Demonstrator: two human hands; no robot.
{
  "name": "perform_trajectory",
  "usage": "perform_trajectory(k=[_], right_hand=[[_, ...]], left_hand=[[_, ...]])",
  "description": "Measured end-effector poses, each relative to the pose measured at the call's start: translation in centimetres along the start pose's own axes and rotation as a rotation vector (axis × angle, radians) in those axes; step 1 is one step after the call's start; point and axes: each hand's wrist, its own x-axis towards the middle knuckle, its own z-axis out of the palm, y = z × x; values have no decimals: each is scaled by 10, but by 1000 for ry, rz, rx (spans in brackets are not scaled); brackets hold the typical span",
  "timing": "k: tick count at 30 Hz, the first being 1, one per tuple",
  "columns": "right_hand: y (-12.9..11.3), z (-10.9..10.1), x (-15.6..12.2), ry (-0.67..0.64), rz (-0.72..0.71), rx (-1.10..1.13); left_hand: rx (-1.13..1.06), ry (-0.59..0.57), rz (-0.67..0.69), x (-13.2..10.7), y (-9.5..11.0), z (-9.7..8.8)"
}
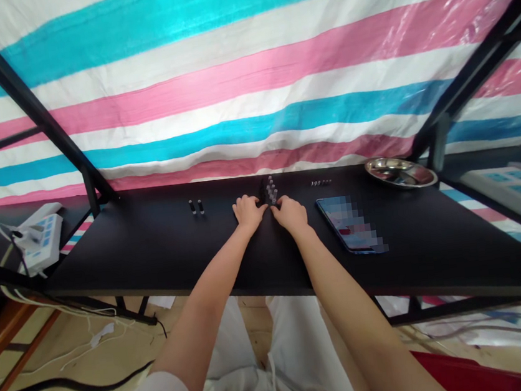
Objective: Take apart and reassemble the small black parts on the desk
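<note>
The left hand (248, 212) and right hand (291, 213) nearly meet at a small cluster of grey-tipped pieces (271, 190), far centre on a black desk (163, 250); whether either grips it, I cannot tell. A phone (346, 226) lies right.

On the counter (155, 258), you have a phone (339, 227) lying to your right, with a shiny plate (373, 172) beyond it by the back corner. A striped sheet (246, 71) hangs behind, between black posts. Off to your left you see a white power strip (51, 238) with something plugged in; below it, a wooden stool (12, 328) and a thick black cable (65, 382).
</note>
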Motion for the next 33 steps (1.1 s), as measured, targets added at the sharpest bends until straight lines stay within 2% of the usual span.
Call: perform_trajectory(k=[4,8,10,14,17,27,33], right_hand=[[-3,-4,-2,-6,30,15],[-4,-2,-2,-6,12,50],[-5,-1,-3,12,-19,64],[-10,2,-7,68,-110,99],[-12,3,-9,108,-176,128],[-14,5,-11,119,-209,141],[-12,8,-10,118,-276,176]], left_hand=[[13,13,151,-10,-13,-11],[-104,153,293,-28,-32,-27],[-182,223,235,-35,-41,-37],[-334,400,-17,-39,-55,-56],[-363,456,-146,-36,-62,-63],[-414,364,-248,-28,-72,-58],[-534,339,-229,-21,-77,-51]])
